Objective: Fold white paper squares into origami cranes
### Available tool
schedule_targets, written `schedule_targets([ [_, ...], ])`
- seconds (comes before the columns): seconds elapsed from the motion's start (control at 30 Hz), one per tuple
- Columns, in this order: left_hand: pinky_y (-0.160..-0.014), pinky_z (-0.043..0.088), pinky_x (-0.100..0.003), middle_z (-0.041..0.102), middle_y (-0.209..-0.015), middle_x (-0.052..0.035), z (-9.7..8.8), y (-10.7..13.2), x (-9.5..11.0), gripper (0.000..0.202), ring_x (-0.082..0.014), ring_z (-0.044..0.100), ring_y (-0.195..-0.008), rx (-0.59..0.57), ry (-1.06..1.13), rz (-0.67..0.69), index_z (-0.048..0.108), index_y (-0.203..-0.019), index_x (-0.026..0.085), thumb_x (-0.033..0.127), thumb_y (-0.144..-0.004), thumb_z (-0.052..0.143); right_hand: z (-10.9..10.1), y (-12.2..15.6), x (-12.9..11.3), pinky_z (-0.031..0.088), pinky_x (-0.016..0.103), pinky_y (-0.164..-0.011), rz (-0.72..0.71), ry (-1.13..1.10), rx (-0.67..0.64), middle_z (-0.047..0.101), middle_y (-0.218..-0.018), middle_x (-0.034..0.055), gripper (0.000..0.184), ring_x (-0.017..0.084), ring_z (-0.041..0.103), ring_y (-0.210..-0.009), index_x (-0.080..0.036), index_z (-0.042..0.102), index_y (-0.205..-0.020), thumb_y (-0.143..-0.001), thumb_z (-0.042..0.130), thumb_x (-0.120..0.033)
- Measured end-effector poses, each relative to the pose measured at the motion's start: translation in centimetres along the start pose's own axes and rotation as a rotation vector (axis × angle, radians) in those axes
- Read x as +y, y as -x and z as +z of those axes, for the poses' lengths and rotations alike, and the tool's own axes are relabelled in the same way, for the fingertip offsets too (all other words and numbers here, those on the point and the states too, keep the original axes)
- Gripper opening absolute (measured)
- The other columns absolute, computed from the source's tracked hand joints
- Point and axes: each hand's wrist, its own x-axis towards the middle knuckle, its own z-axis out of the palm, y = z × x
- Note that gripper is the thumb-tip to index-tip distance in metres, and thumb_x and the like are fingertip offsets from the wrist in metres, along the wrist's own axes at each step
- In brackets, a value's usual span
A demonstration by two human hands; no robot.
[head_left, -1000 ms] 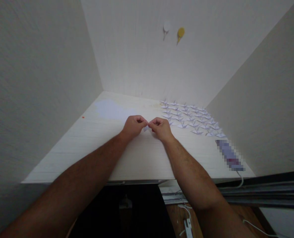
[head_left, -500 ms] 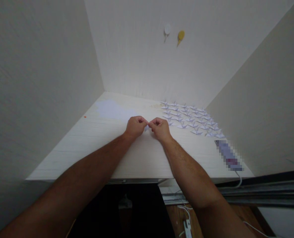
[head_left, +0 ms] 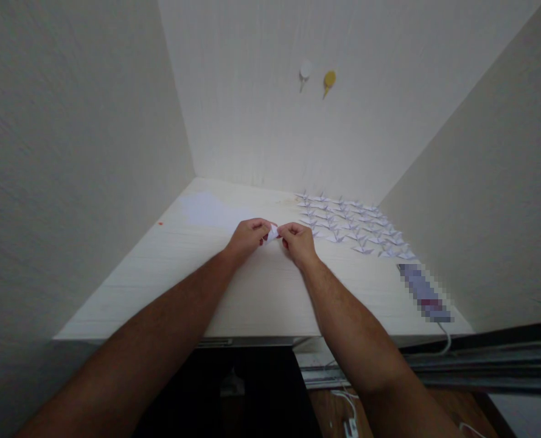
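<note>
Between my two hands is a small folded piece of white paper [head_left: 272,233], just above the middle of the white tabletop [head_left: 261,292]. My left hand [head_left: 251,235] pinches its left side between thumb and fingers. From the right, my right hand [head_left: 296,239] grips the paper's other edge with closed fingertips. Part of the paper is hidden by the fingers. Several folded white paper cranes [head_left: 343,222] stand in rows to the right, beyond my right hand. Left of my hands lie flat white paper sheets [head_left: 206,207].
A blurred-out phone-like slab [head_left: 424,293] with a white cable [head_left: 446,340] lies at the right edge. Walls close in the left, back and right sides. A white hook [head_left: 305,70] and a yellow hook [head_left: 329,79] are on the back wall. A small orange speck [head_left: 160,223] is at left.
The paper between my hands has turned and shows more of its white surface. My fingertips are slightly farther apart. The whole view has shifted a little, with things sitting lower.
</note>
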Motion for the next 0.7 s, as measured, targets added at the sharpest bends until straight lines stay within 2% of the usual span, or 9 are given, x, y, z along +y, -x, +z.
schedule_targets([
  [0.13, -0.054, 0.043, -0.023, 0.068, -0.075, -0.0038, -0.1, 0.03, -0.06, 0.027, -0.0124, 0.059, -0.064, -0.025, 0.17, -0.058, 0.072, -0.087, 0.016, 0.034, -0.067, 0.07, -0.34, -0.13, -0.03, 0.028, 0.023, -0.042, -0.013, 0.011, 0.002, 0.049, -0.044, -0.0056, 0.024, 0.008, 0.037, -0.04, -0.017, 0.066, -0.066, -0.068, 0.068, -0.041],
  [0.3, -0.058, 0.05, -0.028, 0.07, -0.081, -0.0067, -0.12, 0.61, 0.53, 0.032, -0.0178, 0.067, -0.071, -0.087, 0.252, -0.161, 0.068, -0.094, 0.016, 0.032, -0.066, 0.073, -0.56, -0.2, -0.02, 0.033, 0.023, -0.045, -0.047, 0.053, -0.005, 0.058, -0.051, -0.0032, 0.023, 0.009, 0.043, -0.044, -0.017, 0.069, -0.069, -0.069, 0.069, -0.04],
  [0.5, -0.057, 0.053, -0.028, 0.069, -0.08, -0.0061, -0.08, 0.64, 0.25, 0.029, -0.0172, 0.067, -0.071, -0.101, 0.292, -0.171, 0.066, -0.09, 0.016, 0.033, -0.068, 0.075, -0.6, -0.03, -0.04, 0.044, 0.026, -0.058, -0.112, 0.09, -0.032, 0.068, -0.065, 0.0013, 0.022, 0.013, 0.057, -0.057, -0.017, 0.071, -0.076, -0.071, 0.069, -0.038],
  [0.6, -0.058, 0.054, -0.028, 0.069, -0.079, -0.0055, 0.0, 0.59, 0.2, 0.028, -0.0151, 0.065, -0.069, -0.061, 0.335, -0.173, 0.065, -0.089, 0.015, 0.029, -0.067, 0.075, -0.64, 0.02, 0.0, 0.041, 0.024, -0.054, -0.112, 0.057, -0.039, 0.068, -0.068, 0.0002, 0.03, 0.011, 0.053, -0.053, -0.017, 0.07, -0.089, -0.066, 0.075, -0.034],
  [0.7, -0.06, 0.055, -0.029, 0.068, -0.08, -0.0052, 0.09, 0.58, 0.15, 0.027, -0.014, 0.064, -0.068, -0.028, 0.353, -0.175, 0.065, -0.089, 0.015, 0.027, -0.066, 0.076, -0.64, 0.04, -0.03, 0.038, 0.023, -0.05, -0.118, 0.071, -0.037, 0.066, -0.068, -0.0012, 0.033, 0.009, 0.049, -0.05, -0.017, 0.067, -0.09, -0.061, 0.078, -0.031],
])
